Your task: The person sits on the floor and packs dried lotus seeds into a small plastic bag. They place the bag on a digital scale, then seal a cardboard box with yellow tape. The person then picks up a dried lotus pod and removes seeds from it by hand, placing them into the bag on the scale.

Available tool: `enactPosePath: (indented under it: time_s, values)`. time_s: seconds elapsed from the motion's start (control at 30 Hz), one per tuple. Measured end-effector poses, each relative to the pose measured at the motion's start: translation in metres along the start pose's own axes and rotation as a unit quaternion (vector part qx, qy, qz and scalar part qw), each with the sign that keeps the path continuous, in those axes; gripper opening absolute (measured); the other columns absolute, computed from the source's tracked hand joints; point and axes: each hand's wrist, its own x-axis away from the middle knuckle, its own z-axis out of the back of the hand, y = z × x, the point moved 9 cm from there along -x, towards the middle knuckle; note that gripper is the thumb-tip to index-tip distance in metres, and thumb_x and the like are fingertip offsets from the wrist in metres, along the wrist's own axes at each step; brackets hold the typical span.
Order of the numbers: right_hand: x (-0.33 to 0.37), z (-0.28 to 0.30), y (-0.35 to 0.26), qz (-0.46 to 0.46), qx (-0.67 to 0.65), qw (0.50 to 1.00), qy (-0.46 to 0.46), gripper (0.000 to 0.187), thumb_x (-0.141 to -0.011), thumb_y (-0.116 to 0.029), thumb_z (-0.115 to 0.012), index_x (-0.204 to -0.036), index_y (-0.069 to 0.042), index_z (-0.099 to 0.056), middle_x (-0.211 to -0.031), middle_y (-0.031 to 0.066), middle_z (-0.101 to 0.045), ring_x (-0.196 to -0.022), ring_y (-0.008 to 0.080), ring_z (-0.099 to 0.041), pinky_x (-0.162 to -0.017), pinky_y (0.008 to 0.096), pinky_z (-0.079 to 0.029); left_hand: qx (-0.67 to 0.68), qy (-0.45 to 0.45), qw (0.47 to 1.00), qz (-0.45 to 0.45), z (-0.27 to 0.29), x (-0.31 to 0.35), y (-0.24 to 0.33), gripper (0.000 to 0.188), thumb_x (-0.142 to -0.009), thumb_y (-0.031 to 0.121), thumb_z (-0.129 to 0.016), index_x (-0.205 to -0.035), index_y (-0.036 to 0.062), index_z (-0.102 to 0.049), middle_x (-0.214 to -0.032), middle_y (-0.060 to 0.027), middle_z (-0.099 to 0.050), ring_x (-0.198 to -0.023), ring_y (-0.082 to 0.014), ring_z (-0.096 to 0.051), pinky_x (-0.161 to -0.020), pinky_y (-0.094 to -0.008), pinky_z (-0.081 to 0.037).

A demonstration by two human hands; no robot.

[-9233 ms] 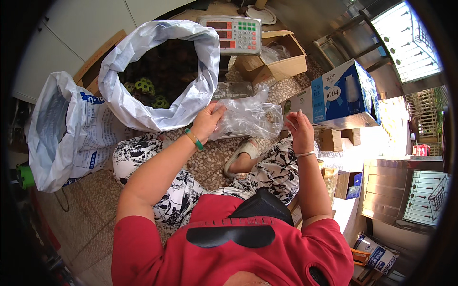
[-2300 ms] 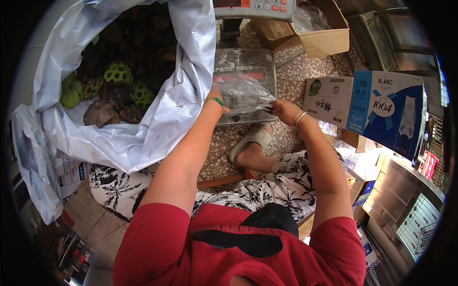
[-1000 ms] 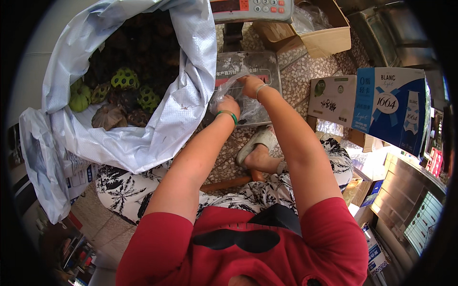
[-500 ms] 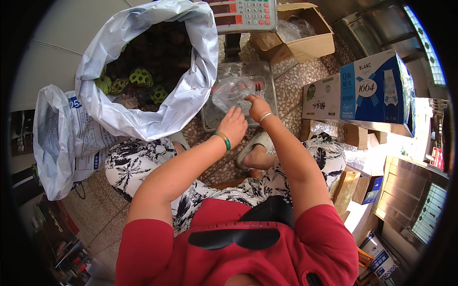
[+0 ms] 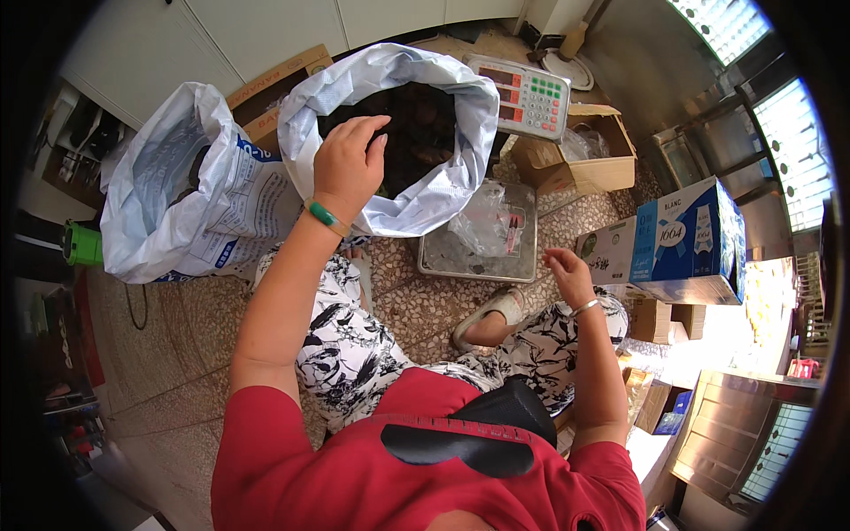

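My left hand (image 5: 352,164), with a green bangle at its wrist, hovers over the near left rim of a large white woven sack (image 5: 390,217). Its fingers are stretched out and nothing is in them. Dark round contents lie deep in the sack, partly hidden by the hand. To the right of the platform scale (image 5: 443,259), my right hand (image 5: 571,276) is in the air by my right knee, fingers loosely bent and nothing visible in them. A clear plastic bag (image 5: 478,228) lies crumpled on the scale's plate, beside small red-handled things (image 5: 513,232).
The scale's keypad display (image 5: 542,99) rises behind the plate. Next to it stands an open cardboard box (image 5: 602,174) with clear plastic inside. A second white sack (image 5: 168,217) stands at the left. Blue and white cartons (image 5: 686,239) stand at the right on the speckled floor (image 5: 390,305).
My left hand has left the plastic bag and moved left to the sack. My right hand has let go of the bag and drawn back to the right. The view has shifted.
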Motion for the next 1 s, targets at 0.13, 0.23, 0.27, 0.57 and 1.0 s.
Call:
enactPosePath:
  time_s: [0.13,0.23,0.27,0.57,1.0]
  values:
    - [0.013,-0.02,-0.042,0.055,0.103,0.992,0.04,0.019,-0.083,-0.004,-0.055,-0.101,-0.001,-0.058,-0.094,0.0104,-0.063,-0.085,0.0178,-0.061,-0.075,0.0263,-0.047,0.01,-0.03,0.994,0.1,-0.022,0.012,-0.038,0.019,-0.079,0.008,-0.057,-0.098,0.0081,-0.06,-0.082,-0.0072,-0.062,-0.072,-0.0236,-0.059,-0.061,-0.0316,-0.047]
    - [0.002,-0.047,-0.138,0.212,0.145,0.966,0.041,0.02,-0.077,0.002,-0.056,-0.097,-0.003,-0.058,-0.094,0.0112,-0.06,-0.085,0.025,-0.06,-0.074,0.0299,-0.047,0.07,-0.057,0.992,0.083,-0.043,0.015,-0.032,0.017,-0.079,0.009,-0.057,-0.095,0.0075,-0.061,-0.076,-0.0098,-0.061,-0.069,-0.0267,-0.059,-0.06,-0.0337,-0.047]
    - [-0.005,-0.058,-0.165,0.268,0.148,0.952,0.032,0.019,-0.077,0.003,-0.055,-0.095,-0.003,-0.058,-0.093,0.0119,-0.06,-0.084,0.0276,-0.06,-0.074,0.0307,-0.047,0.061,-0.058,0.994,0.063,-0.045,0.017,-0.029,0.015,-0.079,0.01,-0.056,-0.094,0.0072,-0.061,-0.077,-0.01,-0.062,-0.07,-0.0277,-0.059,-0.06,-0.0354,-0.047]
    - [-0.135,-0.193,-0.256,0.318,0.393,0.858,-0.088,0.023,-0.076,-0.01,-0.055,-0.095,0.001,-0.059,-0.1,0.0176,-0.058,-0.095,0.0321,-0.054,-0.081,0.0367,-0.045,0.154,-0.168,0.971,0.072,-0.073,0.054,-0.011,0.01,-0.075,0.009,-0.056,-0.083,0.0056,-0.062,-0.073,-0.0108,-0.062,-0.067,-0.0286,-0.059,-0.06,-0.0383,-0.046]
    - [-0.293,-0.238,-0.217,0.147,0.54,0.828,0.007,0.052,-0.075,-0.014,-0.057,-0.124,-0.009,-0.042,-0.127,0.0186,-0.04,-0.116,0.0384,-0.041,-0.095,0.0433,-0.037,0.223,-0.122,0.964,0.073,-0.062,0.05,-0.021,0.009,-0.078,0.01,-0.056,-0.083,0.0053,-0.061,-0.076,-0.0102,-0.063,-0.07,-0.0281,-0.059,-0.062,-0.0365,-0.047]
